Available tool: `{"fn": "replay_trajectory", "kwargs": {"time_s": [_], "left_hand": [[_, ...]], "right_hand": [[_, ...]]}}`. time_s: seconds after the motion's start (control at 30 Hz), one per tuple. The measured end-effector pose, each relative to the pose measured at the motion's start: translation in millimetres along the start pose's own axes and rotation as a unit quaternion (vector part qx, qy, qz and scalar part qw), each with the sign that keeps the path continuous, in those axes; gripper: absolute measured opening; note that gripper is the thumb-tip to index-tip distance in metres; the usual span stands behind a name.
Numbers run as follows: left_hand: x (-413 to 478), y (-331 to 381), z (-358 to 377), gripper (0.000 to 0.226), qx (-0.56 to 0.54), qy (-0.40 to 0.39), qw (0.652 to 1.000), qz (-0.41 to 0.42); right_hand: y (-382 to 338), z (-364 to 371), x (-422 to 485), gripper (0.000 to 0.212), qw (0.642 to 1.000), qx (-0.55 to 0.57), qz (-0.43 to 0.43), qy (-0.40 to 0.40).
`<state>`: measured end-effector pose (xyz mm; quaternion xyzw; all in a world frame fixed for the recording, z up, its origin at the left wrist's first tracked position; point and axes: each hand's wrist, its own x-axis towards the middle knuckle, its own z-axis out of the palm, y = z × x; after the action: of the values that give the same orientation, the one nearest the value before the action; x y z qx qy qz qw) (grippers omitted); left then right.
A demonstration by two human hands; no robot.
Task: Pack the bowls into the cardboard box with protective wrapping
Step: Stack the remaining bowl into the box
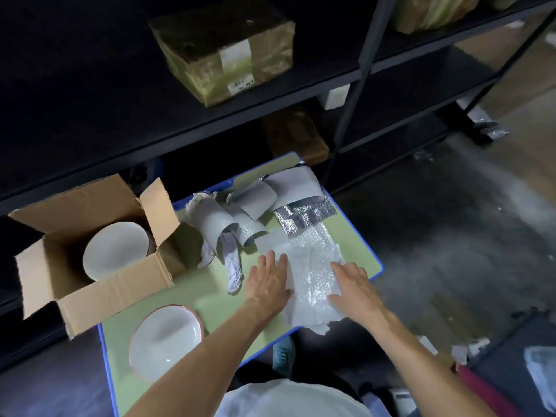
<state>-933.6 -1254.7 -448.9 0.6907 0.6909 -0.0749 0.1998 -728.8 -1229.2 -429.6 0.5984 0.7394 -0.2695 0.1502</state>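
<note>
A sheet of bubble wrap (313, 275) lies flat on the green table (210, 299). My left hand (267, 281) presses its left edge with straight fingers. My right hand (355, 290) lies flat on its right side. An open cardboard box (120, 287) stands at the table's left end with one white bowl (115, 249) inside, leaning on the wall. A second white bowl (165, 338) with an orange rim sits on the table near the front left, just under my left forearm.
Several curled pieces of grey and silver foil wrap (255, 203) lie at the far end of the table, with a crumpled paper strip (233, 266). Dark metal shelves (180, 115) with taped boxes rise behind. The table's blue edge (376, 260) is close to my right hand.
</note>
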Motion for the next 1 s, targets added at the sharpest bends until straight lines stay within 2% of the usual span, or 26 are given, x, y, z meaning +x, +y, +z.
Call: {"fn": "replay_trajectory", "kwargs": {"time_s": [0.17, 0.27, 0.4, 0.6, 0.7, 0.77, 0.83, 0.97, 1.0], "left_hand": [[16, 5, 0, 0.059, 0.008, -0.003, 1.0, -0.017], [20, 5, -2, 0.026, -0.007, 0.033, 0.999, -0.006], [21, -4, -15, 0.01, -0.071, 0.089, 0.993, -0.025], [9, -28, -35, 0.017, -0.218, 0.143, 0.965, -0.024], [-2, -38, -42, 0.02, -0.267, 0.152, 0.95, -0.052], [-10, -42, -49, 0.019, -0.306, 0.157, 0.937, -0.062], [-19, -47, -55, 0.017, -0.344, 0.166, 0.922, -0.072], [-42, -64, -59, 0.011, -0.387, 0.186, 0.895, -0.124], [-49, -69, -58, 0.01, -0.396, 0.187, 0.889, -0.135]], "right_hand": [[-5, 9, 5, 0.08, 1.0, 0.019, 0.008, 0.008], [-7, 7, 8, 0.081, 0.999, 0.03, 0.004, 0.024], [-11, -3, 13, 0.085, 0.995, 0.084, 0.0, 0.049], [-19, -17, 24, 0.083, 0.982, 0.166, -0.001, 0.09], [-26, -22, 30, 0.07, 0.977, 0.181, -0.017, 0.108], [-32, -26, 35, 0.05, 0.975, 0.191, -0.028, 0.11], [-38, -32, 38, 0.029, 0.96, 0.262, -0.041, 0.086], [-58, -39, 41, 0.018, 0.911, 0.404, -0.081, 0.014], [-65, -39, 42, 0.024, 0.901, 0.424, -0.091, -0.008]]}}
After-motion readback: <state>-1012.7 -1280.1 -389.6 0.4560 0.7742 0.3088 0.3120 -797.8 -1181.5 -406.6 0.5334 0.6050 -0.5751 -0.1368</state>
